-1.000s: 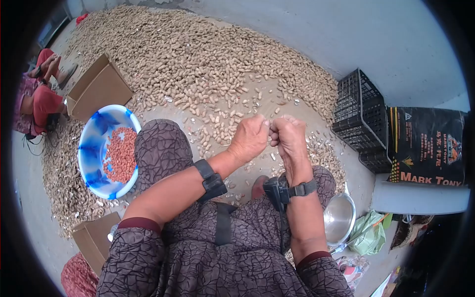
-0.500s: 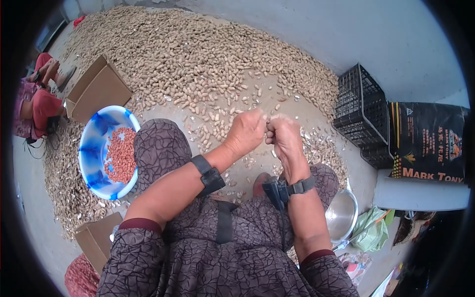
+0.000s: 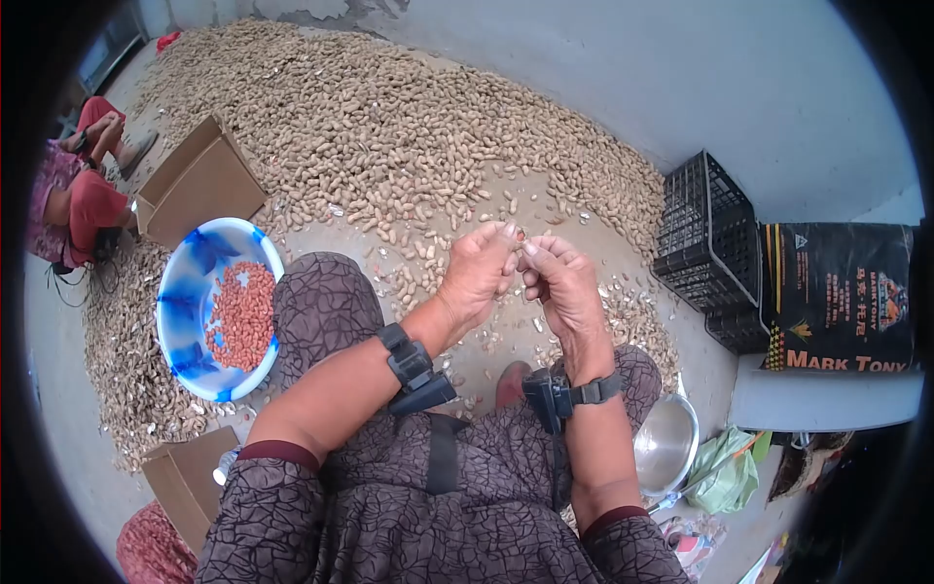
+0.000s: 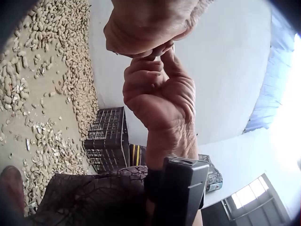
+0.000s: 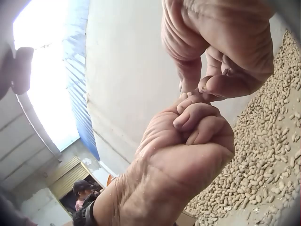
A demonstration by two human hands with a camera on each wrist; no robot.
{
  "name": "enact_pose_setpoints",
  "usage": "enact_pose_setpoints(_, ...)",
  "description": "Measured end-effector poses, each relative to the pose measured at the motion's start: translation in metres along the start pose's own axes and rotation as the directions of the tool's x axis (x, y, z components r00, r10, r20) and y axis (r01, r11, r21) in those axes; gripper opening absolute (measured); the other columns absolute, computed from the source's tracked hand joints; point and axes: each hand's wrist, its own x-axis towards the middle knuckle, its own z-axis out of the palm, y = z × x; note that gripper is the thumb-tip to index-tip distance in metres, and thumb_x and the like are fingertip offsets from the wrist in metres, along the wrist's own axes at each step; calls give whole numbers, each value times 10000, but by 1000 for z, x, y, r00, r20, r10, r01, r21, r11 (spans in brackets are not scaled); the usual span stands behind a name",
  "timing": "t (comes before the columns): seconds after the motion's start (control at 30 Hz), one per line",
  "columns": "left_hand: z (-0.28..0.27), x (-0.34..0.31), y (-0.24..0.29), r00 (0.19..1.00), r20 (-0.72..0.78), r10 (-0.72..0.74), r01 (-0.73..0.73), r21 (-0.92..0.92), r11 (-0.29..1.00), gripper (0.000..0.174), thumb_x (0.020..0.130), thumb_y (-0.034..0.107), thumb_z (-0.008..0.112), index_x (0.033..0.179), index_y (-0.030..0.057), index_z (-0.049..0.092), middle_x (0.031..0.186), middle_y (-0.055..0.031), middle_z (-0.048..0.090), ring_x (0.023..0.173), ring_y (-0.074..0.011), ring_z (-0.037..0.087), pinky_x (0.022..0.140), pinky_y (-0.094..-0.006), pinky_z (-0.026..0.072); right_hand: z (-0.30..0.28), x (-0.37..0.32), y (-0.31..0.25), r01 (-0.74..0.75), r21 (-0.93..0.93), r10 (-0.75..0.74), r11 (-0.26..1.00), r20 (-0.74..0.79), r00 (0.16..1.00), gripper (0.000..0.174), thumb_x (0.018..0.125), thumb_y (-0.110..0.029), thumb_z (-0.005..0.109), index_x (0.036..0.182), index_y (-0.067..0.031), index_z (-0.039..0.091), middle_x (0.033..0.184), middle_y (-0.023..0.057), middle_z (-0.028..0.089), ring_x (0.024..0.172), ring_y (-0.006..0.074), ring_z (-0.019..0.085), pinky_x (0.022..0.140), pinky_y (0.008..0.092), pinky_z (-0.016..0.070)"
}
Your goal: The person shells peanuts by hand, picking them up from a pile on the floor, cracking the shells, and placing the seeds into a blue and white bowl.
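In the head view, a small peanut [image 3: 520, 235] with a reddish kernel showing lies between the fingertips of both hands. The left hand [image 3: 477, 275] pinches it from one side with thumb and forefinger, its other fingers curled. From the other side the right hand [image 3: 566, 290] pinches at it, thumb pointing up toward the left thumb. Both wrist views show the fingertips meeting, the left wrist view with the right hand [image 4: 162, 96] and the right wrist view with the left hand [image 5: 188, 146]; fingers largely hide the peanut there.
A blue-and-white basin [image 3: 180, 350] with red kernels stands beside the left knee. Unshelled peanuts [image 3: 389, 117] are heaped ahead; shells [image 3: 632, 316] lie near the right knee. Black crates [image 3: 708, 234], a metal bowl [image 3: 666, 443] and cardboard boxes [image 3: 199, 185] surround. Another person [image 3: 88, 204] sits far left.
The hands have turned from closely bunched fists to thumbs raised, and the reddish kernel shows between the fingertips. The left wrist has rotated; the head view has shifted slightly.
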Motion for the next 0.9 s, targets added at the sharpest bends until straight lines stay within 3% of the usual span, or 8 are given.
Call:
enact_pose_setpoints(0.13, 1, -1, -2, 1000, 18, 8, -7, -60, 998, 205, 883, 232, 483, 900, 32, 527, 558, 22, 445, 397, -17, 344, 342, -140, 262, 2, 1, 4, 42, -4, -42, 999, 44, 998, 129, 772, -132, 613, 777, -16, 558, 645, 26, 575, 524, 45, 486, 415, 160, 370)
enact_pose_setpoints(0.27, 2, -1, 4, 1000, 29, -7, 8, -34, 999, 222, 884, 235, 481, 912, 21, 534, 565, 19, 443, 400, -20, 343, 340, -145, 254, -1, 0, -2, 33, -25, -34, 999, -10, 999, 100, 756, -109, 603, 727, -33, 544, 629, 24, 571, 489, 44, 478, 392, 158, 348)
enact_pose_setpoints(0.33, -3, 4, 12, 994, 105, -32, 14, 166, 986, 251, 877, 256, 491, 912, 12, 536, 573, 17, 437, 406, -23, 339, 348, -146, 243, -3, -2, -8, 33, -44, -34, 998, -18, 999, 92, 751, -100, 597, 719, -36, 539, 629, 26, 571, 473, 46, 474, 381, 159, 344)
enact_pose_setpoints(0.47, -4, 7, 23, 971, 208, -122, 51, 318, 947, 255, 867, 262, 504, 885, 11, 542, 583, 18, 441, 417, -25, 340, 362, -146, 240, -9, -4, -14, 38, -123, -30, 992, 73, 997, 87, 733, -89, 598, 715, -38, 530, 623, 31, 565, 459, 54, 479, 354, 158, 330)
enact_pose_setpoints(0.53, -3, 8, 22, 962, 266, -63, -61, 433, 899, 228, 856, 240, 518, 851, 14, 546, 592, 17, 451, 425, -26, 347, 369, -145, 242, -13, -5, -15, 37, -156, -24, 987, 85, 996, 91, 729, -88, 603, 716, -37, 528, 624, 34, 565, 465, 56, 487, 349, 158, 330)
enact_pose_setpoints(0.63, -5, 7, 22, 964, 257, -75, -46, 435, 899, 181, 847, 198, 528, 824, 19, 541, 605, 11, 472, 433, -25, 369, 365, -149, 263, -11, -7, -18, 47, -247, -24, 968, 95, 995, 99, 719, -86, 609, 730, -32, 527, 634, 37, 569, 474, 59, 498, 360, 158, 341)
enact_pose_setpoints(0.7, -7, 8, 18, 976, 212, -44, -37, 367, 930, 167, 845, 186, 529, 814, 23, 537, 606, 10, 479, 433, -26, 381, 362, -151, 275, -7, -8, -19, 81, -134, -69, 988, 92, 993, 129, 724, -95, 625, 764, -21, 527, 640, 37, 572, 483, 60, 503, 377, 157, 354)
enact_pose_setpoints(0.9, -1, 4, 10, 992, 101, 69, -92, 239, 967, 156, 856, 177, 517, 802, 31, 525, 599, 13, 489, 429, -22, 407, 359, -152, 311, 1, -5, -5, 95, -84, -90, 992, 64, 994, 148, 760, -87, 617, 843, 2, 533, 644, 38, 574, 496, 58, 507, 394, 158, 376)
